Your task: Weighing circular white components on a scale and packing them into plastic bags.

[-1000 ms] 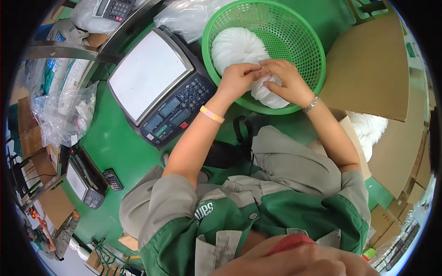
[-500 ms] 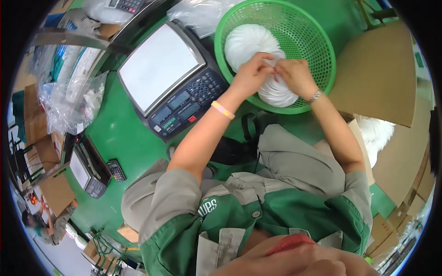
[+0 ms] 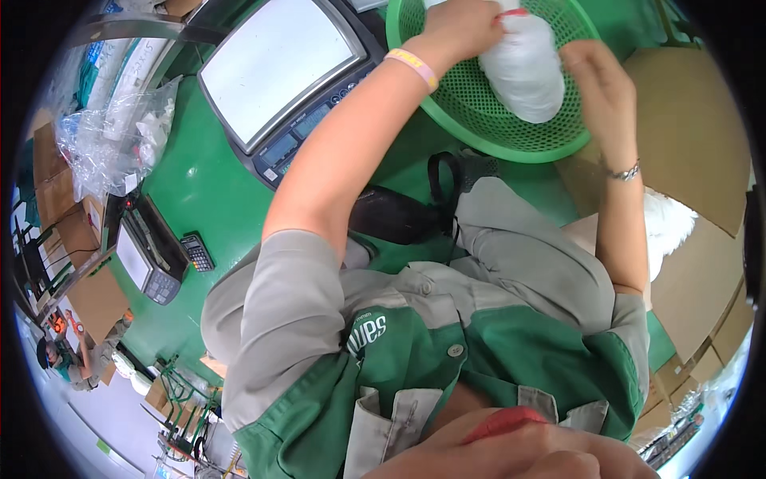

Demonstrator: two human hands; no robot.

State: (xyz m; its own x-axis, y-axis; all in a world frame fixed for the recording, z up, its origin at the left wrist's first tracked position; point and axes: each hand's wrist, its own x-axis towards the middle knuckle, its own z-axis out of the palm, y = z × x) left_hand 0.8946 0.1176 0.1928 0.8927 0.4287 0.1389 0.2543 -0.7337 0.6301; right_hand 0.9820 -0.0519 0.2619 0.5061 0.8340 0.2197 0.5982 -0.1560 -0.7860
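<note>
A soft white bundle (image 3: 525,76), with a red tie around its narrow part, hangs partly over the inside of a green plastic basket (image 3: 455,132). My left hand (image 3: 469,30) is closed on the bundle beside the red tie. The bundle's far portion is mostly hidden behind this hand and cut off by the picture's top edge. To the right of the bundle, my right hand (image 3: 602,84) is raised over the basket's right rim. Its fingers are bent and slightly apart, with nothing visible in them.
Left of the basket stands a counting scale (image 3: 279,68) with a bare plate. An open cardboard box (image 3: 678,136) at the right holds more white material (image 3: 666,227). A second scale (image 3: 148,255) and a calculator (image 3: 197,252) lie at the left. Another person (image 3: 72,359) is farther off.
Both hands were together at the red tie. The bundle has shifted up and right with my left hand, while my right hand has let go and moved right. The view has also shifted.
</note>
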